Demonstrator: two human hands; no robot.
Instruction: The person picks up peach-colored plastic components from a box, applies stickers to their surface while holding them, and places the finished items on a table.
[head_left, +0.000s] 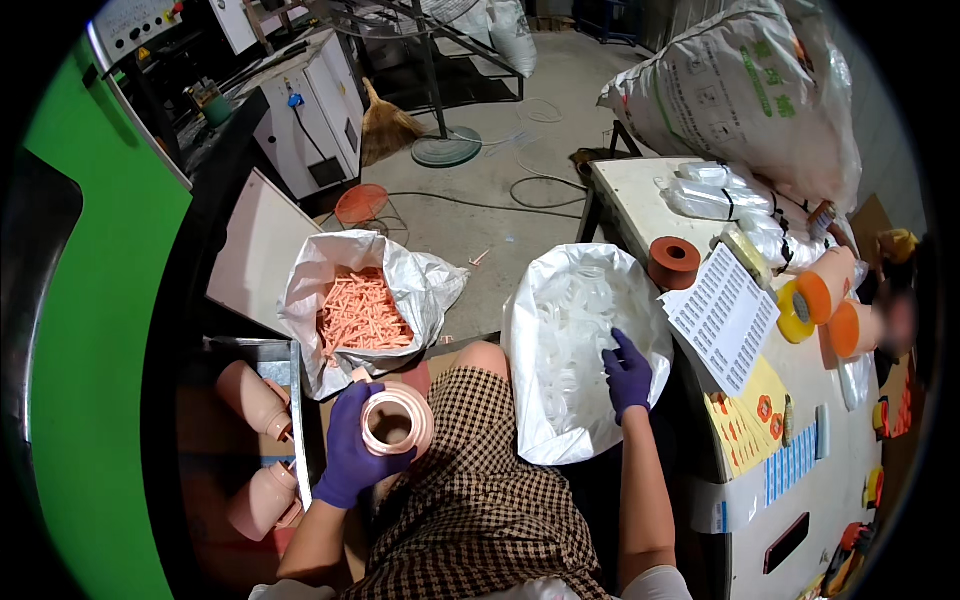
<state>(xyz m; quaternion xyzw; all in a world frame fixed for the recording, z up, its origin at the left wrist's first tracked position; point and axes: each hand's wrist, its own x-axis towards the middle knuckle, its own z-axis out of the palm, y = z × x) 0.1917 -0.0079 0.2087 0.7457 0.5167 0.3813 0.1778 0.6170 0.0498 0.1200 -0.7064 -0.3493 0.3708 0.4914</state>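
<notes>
My left hand (345, 452), in a purple glove, is wrapped round a pink plastic jug (424, 421). The jug's round, threaded mouth faces up, uncovered, above my left thigh. My right hand (627, 374), gloved in the same purple, reaches over the right side of a white sack (528, 330) lined up beside my leg. Its fingers are apart and nothing shows in them. Inside the sack lie many clear plastic pieces (575, 340), too jumbled to make out singly. Two more pink jugs (262, 500) lie on their sides in a metal-edged box at the left.
A sack of thin pink plastic pieces (365, 312) stands ahead on the left. The white table (640, 185) at right carries a brown tape roll (674, 262), label sheets (722, 318), orange-bottomed pink containers (832, 277) and a phone (787, 543). A green machine panel (90, 220) borders the left.
</notes>
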